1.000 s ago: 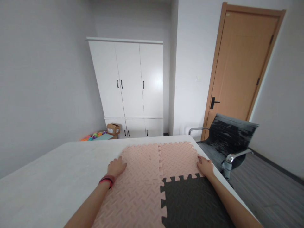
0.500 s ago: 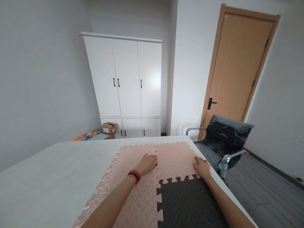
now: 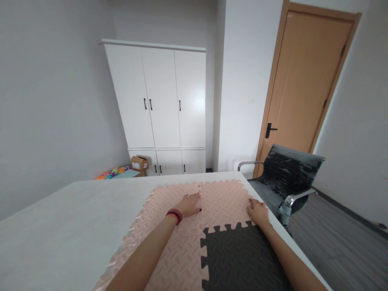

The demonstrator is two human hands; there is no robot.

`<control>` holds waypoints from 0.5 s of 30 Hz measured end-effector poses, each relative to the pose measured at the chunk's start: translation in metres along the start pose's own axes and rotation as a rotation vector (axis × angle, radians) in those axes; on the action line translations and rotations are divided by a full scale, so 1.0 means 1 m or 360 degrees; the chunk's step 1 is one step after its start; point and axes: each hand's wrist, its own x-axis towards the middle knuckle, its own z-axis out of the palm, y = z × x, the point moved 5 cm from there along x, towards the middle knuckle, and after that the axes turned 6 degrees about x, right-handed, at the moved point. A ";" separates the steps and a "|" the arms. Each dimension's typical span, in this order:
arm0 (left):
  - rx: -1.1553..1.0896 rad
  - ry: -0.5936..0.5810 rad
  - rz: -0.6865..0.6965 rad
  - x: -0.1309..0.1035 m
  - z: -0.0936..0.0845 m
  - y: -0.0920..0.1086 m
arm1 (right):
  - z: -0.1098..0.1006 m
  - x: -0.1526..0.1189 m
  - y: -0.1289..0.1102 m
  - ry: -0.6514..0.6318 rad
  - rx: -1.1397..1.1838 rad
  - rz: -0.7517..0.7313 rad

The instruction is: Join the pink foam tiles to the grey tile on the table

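Observation:
Pink foam mat tiles [image 3: 226, 202] with toothed edges lie flat on a white table. A black foam tile [image 3: 242, 258] fits against them at the near right. My left hand [image 3: 190, 205], with red and dark bands at the wrist, lies on the pink foam beside the seam between two pink tiles, its fingers apart. At the right edge of the far right pink tile rests my right hand [image 3: 257, 211], fingers spread over the edge, just beyond the black tile's corner. Neither hand holds anything.
The white table [image 3: 75, 226] extends to the left. A black office chair [image 3: 287, 173] stands close to its right edge. Behind are a white cabinet [image 3: 163, 97], a cardboard box [image 3: 139, 163], colourful items [image 3: 113, 173] and a wooden door [image 3: 309, 81].
My left hand's fingers have spread wider along the seam, and the hand has shifted very slightly. My right hand stays at the tile's edge. The view has tilted a little.

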 end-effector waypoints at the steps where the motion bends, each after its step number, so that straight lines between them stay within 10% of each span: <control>1: -0.0002 -0.0028 -0.0007 0.002 0.000 -0.003 | 0.000 0.000 -0.001 0.0004 0.0000 -0.0003; 15: 0.0192 -0.0088 -0.0053 0.034 -0.005 0.003 | -0.002 -0.001 -0.004 0.0076 -0.0017 -0.0052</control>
